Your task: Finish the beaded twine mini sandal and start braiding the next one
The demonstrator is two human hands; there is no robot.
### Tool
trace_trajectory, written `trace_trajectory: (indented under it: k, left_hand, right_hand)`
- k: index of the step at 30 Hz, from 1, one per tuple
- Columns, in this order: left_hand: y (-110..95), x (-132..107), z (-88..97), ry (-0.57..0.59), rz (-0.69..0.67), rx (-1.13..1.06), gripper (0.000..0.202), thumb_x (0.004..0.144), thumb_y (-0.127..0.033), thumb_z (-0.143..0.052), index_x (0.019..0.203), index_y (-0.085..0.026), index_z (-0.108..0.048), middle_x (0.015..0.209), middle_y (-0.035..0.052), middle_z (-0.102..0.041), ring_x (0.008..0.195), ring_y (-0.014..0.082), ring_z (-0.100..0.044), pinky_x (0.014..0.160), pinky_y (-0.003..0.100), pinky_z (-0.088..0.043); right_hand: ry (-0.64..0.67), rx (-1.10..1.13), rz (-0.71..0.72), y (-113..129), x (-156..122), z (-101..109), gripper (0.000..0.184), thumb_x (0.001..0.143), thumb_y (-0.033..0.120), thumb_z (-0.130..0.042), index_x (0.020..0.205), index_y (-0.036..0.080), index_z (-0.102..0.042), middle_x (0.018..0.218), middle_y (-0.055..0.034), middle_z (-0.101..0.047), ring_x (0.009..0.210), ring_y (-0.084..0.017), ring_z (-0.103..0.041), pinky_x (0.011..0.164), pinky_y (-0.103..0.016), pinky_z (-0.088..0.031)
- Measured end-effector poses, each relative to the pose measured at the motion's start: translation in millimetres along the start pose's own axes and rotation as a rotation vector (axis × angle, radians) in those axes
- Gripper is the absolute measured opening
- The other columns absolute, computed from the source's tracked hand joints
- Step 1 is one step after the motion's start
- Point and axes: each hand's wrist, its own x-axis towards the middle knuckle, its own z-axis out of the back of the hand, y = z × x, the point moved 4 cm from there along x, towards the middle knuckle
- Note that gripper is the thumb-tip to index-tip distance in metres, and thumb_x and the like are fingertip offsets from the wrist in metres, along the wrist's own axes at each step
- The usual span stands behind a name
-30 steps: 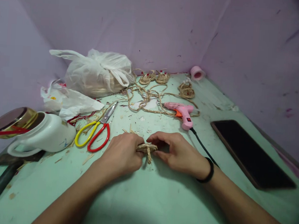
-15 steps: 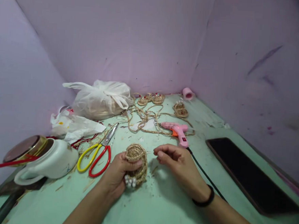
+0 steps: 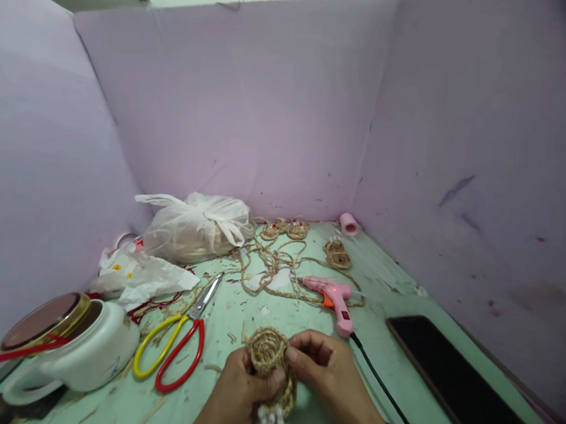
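My left hand [image 3: 246,390] is closed around a small coiled straw-rope piece [image 3: 268,350], its thumb pressed across the middle. The piece has a round spiral at the upper end and a cluster of white beads [image 3: 271,419] at the lower end. At the spiral's right edge, my right hand [image 3: 327,376] pinches the rope between thumb and forefinger; its other fingers are curled. Beyond my right hand lies a pink glue gun [image 3: 335,296] with an orange trigger. Scissors [image 3: 182,334] with yellow and red handles lie open left of my hands.
A white enamel mug [image 3: 103,348] and a round lid [image 3: 45,324] are at the left. Behind are a tied plastic bag [image 3: 197,232], tangled straw rope [image 3: 274,263], a finished-looking coiled piece [image 3: 338,254] and a pink roll [image 3: 348,224]. A phone [image 3: 469,386] lies right.
My right hand has come left onto the coiled rope piece, from being apart from it. The view has tilted up, so the table things appear lower.
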Motion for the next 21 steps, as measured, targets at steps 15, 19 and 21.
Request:
trace_trajectory:
  k: [15, 19, 21]
  left_hand:
    - [-33, -7, 8.6, 0.105, 0.022, 0.464, 0.025, 0.054, -0.033, -0.070, 0.062, -0.011, -0.059, 0.052, -0.0013, -0.049, 0.048, 0.0089, -0.039, 0.049, 0.022, -0.028]
    - [-63, -19, 7.2, -0.006, -0.111, 1.303, 0.014, 0.066, -0.028, -0.056, 0.060, -0.016, -0.060, 0.054, 0.0009, -0.056, 0.054, 0.0147, -0.050, 0.050, 0.023, -0.027]
    - [-67, -23, 2.2, -0.071, -0.155, 1.630, 0.013, 0.067, -0.024, -0.052, 0.064, -0.017, -0.063, 0.062, 0.0050, -0.064, 0.063, 0.0198, -0.058, 0.052, 0.025, -0.029]
  right_hand:
    - [-0.041, 0.112, 0.077, 6, -1, 15, 0.031, 0.064, 0.019, -0.066, 0.093, 0.019, -0.055, 0.087, -0.0048, -0.065, 0.076, -0.016, -0.061, 0.071, -0.030, -0.045]
    - [0.114, -0.284, 0.187, 12, -1, 5, 0.030, 0.066, 0.019, -0.065, 0.095, 0.018, -0.054, 0.089, -0.0066, -0.064, 0.080, -0.018, -0.059, 0.067, -0.030, -0.047]
    - [0.221, -0.461, 0.200, 7, -2, -2, 0.033, 0.066, 0.016, -0.064, 0.097, 0.018, -0.054, 0.089, -0.0061, -0.064, 0.078, -0.018, -0.059, 0.062, -0.029, -0.048]
